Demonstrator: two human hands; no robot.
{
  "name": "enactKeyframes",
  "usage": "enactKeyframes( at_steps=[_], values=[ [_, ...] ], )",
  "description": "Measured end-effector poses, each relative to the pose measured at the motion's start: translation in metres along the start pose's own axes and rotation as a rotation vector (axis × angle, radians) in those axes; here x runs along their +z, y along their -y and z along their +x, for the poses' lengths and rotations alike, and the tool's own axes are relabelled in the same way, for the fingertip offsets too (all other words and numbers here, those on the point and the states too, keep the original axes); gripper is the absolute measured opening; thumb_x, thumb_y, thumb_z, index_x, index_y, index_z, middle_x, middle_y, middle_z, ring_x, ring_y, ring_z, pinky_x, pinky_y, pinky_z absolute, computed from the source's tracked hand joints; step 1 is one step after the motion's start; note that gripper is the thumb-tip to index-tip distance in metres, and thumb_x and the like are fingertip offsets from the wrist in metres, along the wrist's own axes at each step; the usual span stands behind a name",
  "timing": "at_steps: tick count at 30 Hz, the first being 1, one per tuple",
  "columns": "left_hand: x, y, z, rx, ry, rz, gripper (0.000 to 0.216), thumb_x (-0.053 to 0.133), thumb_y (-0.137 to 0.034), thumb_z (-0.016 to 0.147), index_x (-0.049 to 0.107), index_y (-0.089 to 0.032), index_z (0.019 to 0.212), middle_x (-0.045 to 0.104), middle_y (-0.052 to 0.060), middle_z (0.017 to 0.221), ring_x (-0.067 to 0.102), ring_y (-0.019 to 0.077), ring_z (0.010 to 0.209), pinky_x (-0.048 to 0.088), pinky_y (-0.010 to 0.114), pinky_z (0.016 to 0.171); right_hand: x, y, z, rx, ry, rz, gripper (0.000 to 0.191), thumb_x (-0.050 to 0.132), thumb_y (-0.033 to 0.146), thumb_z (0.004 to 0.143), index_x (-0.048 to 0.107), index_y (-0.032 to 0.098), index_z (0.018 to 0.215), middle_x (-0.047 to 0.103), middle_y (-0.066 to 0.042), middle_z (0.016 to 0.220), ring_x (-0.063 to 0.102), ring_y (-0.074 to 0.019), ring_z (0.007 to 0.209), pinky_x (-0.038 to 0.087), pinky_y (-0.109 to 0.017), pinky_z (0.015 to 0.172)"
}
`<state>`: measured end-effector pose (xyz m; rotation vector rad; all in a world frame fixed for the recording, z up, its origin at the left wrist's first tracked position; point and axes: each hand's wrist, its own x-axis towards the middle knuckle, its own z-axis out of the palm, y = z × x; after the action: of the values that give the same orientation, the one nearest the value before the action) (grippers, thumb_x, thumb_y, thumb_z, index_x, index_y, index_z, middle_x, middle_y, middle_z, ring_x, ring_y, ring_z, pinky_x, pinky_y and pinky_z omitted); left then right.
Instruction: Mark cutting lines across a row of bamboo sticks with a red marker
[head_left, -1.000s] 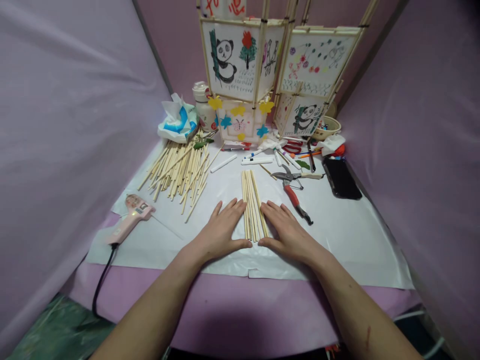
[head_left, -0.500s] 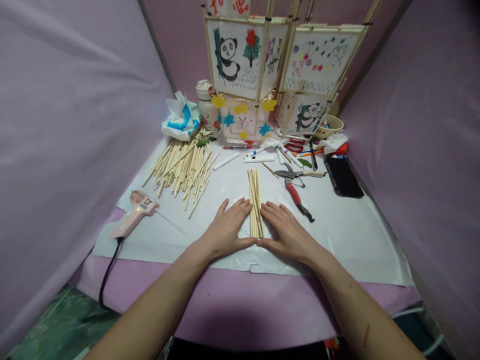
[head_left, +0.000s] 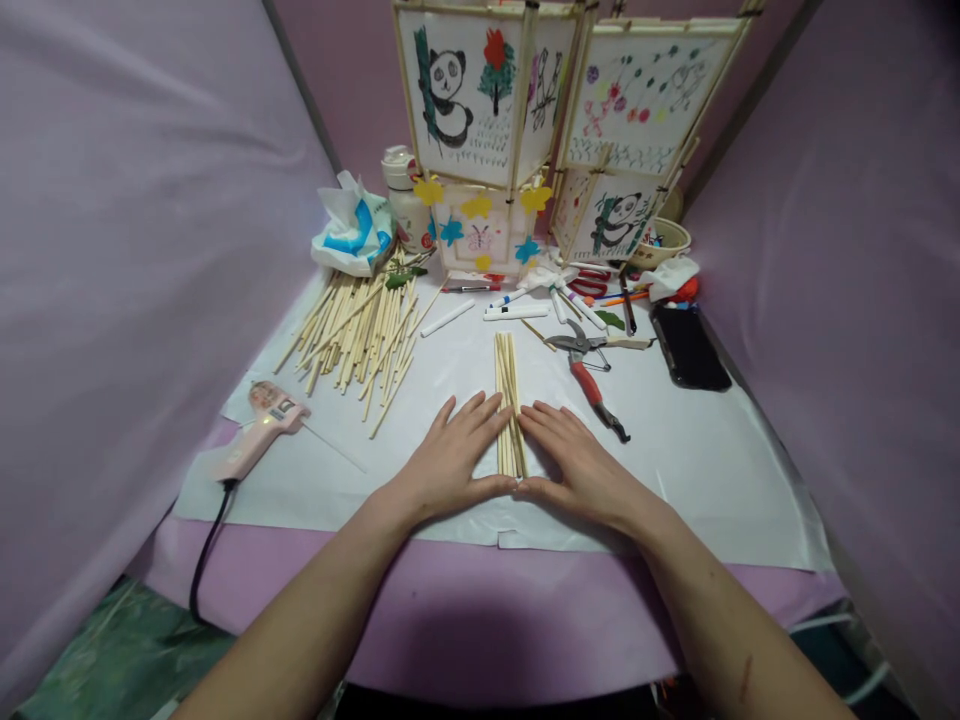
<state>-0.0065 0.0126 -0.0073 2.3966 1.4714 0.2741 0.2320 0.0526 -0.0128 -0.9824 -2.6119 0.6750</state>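
Observation:
Several thin wooden sticks (head_left: 508,370) lie side by side in a narrow bundle on the white sheet, pointing away from me, with one or more slanting across the top. My left hand (head_left: 457,455) rests flat at the bundle's left, its fingers stretched out and the fingertips lying over the sticks. On the right side, my right hand (head_left: 574,455) lies with fingers extended, its fingertips touching the bundle's edge. Both thumbs point inward and nearly meet at the near ends of the sticks. Neither hand is closed around anything.
A loose stick pile (head_left: 360,330) lies to the left, near a pink glue gun (head_left: 262,425) with a black cord. Pruning shears (head_left: 589,375) and a phone (head_left: 690,348) are on the right. Markers (head_left: 517,313) lie before paper-panelled stick lanterns (head_left: 465,110). A tissue pack (head_left: 354,230) stands back left.
The left fingertips have shifted rightward, farther over the bundle, and the sticks on top lie slightly differently. The camera view has moved a little.

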Motion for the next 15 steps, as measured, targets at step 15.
enactKeyframes(
  at_steps=[15],
  values=[
    [-0.0006,-0.0026,0.0023,-0.011,-0.037,-0.052,0.063,0.057,-0.057,0.097,0.047,-0.021,0.148,0.039,0.013,0.161,0.031,0.0251,0.152,0.015,0.052,0.126,0.0033,0.005,0.0016,-0.042,-0.006,0.026,0.08,0.066,0.055,0.09,0.036,0.023,0.157,0.038,-0.016,0.161,0.032,-0.0333,0.151,0.024,-0.062,0.123]
  ],
)
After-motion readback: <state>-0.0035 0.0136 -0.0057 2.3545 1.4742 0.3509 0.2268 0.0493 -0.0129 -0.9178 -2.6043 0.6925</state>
